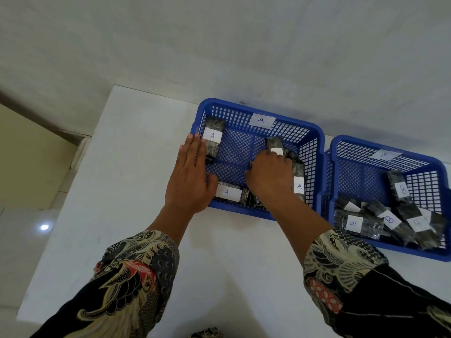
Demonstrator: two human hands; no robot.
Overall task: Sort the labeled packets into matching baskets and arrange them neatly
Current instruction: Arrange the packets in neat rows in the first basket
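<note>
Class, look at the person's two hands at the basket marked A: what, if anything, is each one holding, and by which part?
The right hand grips a dark packet around its near end, by the white label. The left hand holds nothing; it rests flat on basket A's left rim.

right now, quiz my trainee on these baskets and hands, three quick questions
1. True or false: the left hand lies flat on the rim of basket A.
2. What does the right hand grip? (a) a packet in basket A (b) a B packet (c) nothing
3. Fill in: basket B stands to the ___ of basket A.

Key: 1 true; 2 a; 3 right
</note>
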